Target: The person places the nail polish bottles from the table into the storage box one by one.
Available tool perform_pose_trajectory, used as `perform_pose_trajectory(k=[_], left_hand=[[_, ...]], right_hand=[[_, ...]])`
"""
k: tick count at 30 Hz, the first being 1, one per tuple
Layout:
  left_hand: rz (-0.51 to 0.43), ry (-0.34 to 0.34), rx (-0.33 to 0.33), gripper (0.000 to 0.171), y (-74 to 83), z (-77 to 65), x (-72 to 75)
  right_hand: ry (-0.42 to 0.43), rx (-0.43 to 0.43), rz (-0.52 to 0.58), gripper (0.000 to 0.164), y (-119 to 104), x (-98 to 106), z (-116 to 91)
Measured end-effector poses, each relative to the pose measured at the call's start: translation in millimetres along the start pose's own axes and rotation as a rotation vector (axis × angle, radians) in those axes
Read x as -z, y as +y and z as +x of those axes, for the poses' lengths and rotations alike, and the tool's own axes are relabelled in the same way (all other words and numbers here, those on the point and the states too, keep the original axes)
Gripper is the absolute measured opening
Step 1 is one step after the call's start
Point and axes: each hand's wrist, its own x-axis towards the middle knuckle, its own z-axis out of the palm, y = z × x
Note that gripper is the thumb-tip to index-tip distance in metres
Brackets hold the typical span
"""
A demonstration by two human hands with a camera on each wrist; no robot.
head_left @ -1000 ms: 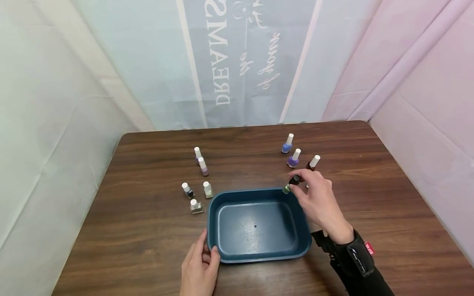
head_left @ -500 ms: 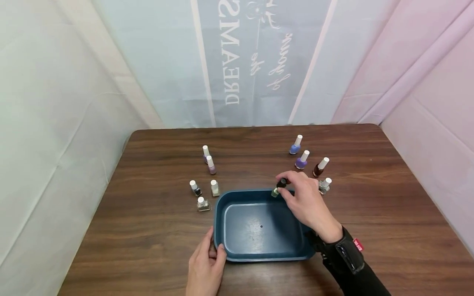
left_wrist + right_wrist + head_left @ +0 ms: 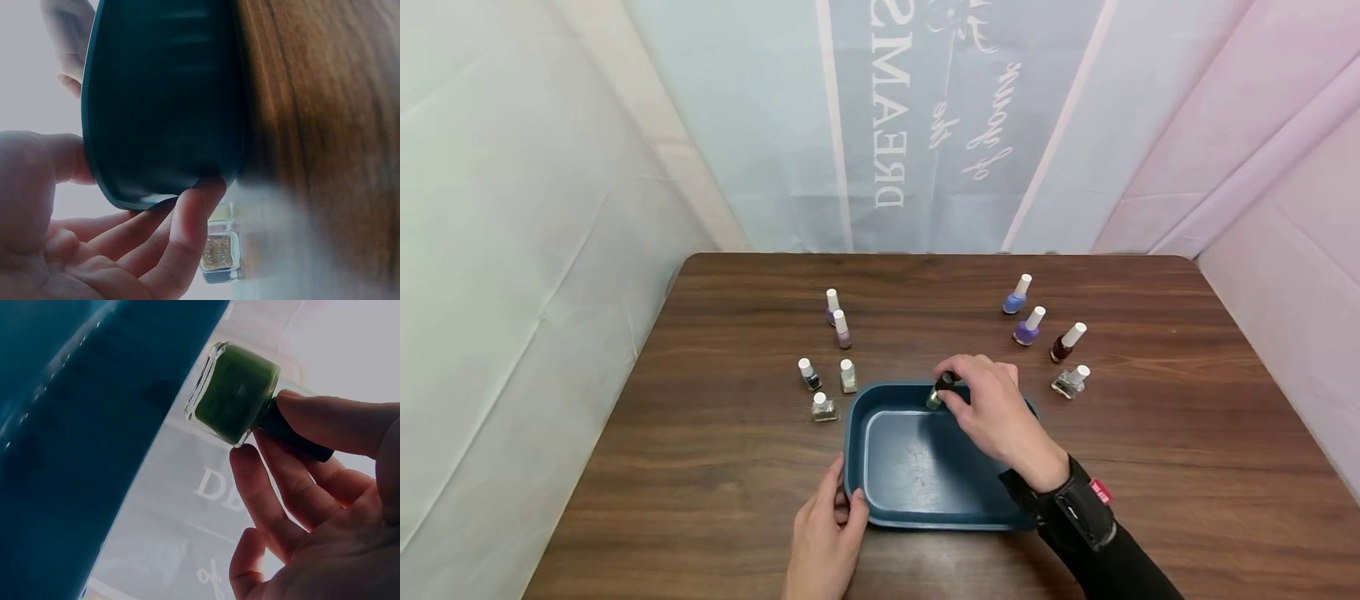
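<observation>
My right hand (image 3: 996, 408) pinches a green nail polish bottle (image 3: 237, 394) by its black cap (image 3: 294, 432) between thumb and fingers. The bottle is tilted and sits over the far inner side of a dark blue tray (image 3: 925, 522). At the tray's near left corner, my left hand (image 3: 829, 533) grips the side, thumb at the rim and fingers along the outer wall. In the left wrist view the tray wall (image 3: 162, 106) fills the middle, with the fingers (image 3: 187, 231) against its end. No bottle lies inside the tray.
Left of the tray stand several white-capped polish bottles, among them a clear one (image 3: 824, 408), a dark one (image 3: 809, 375) and a mauve one (image 3: 842, 331). To the right are a blue bottle (image 3: 1017, 296), a purple one (image 3: 1028, 327), a dark red one (image 3: 1067, 342) and a glittery one (image 3: 1071, 382).
My right hand has carried the green bottle leftward, from the tray's far right corner to over its far side. The left hand keeps its grip on the tray. The head view has shifted slightly.
</observation>
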Motion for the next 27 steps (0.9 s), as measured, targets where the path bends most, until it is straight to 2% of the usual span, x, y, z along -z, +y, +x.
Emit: perform_pose_trajectory(k=[10, 16, 27], left_hand=[[0.007, -0.022, -0.009, 0.047, -2.0, 2.3, 0.8], [0.017, -0.061, -0.006, 0.046, -1.2, 4.2, 3.0], [0.012, -0.082, -0.015, 0.045, -3.7, 5.4, 5.3]], right_hand=[[-0.066, 0.078, -0.039, 0.023, -12, -13, 8], [-0.100, 0.094, -0.053, 0.023, -17, -20, 10], [-0.168, 0.123, -0.064, 0.021, -21, -38, 17]])
